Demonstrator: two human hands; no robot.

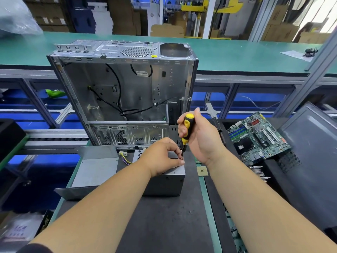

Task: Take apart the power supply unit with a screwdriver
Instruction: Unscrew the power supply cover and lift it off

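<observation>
The grey metal power supply unit (169,181) lies on the black mat in front of me. My right hand (198,136) grips a yellow and black screwdriver (187,130), held upright with its tip down on the unit's top near the right edge. My left hand (162,156) rests on top of the unit, its fingers pinching the screwdriver's shaft near the tip. A bundle of coloured wires (125,157) comes out of the unit at the back left. My left hand hides the screw itself.
An open, gutted computer case (124,92) stands right behind the unit. A loose grey metal cover (93,172) lies to the left. At the right lie a motherboard (257,137), a dark side panel (310,148) and a small CPU chip (202,170).
</observation>
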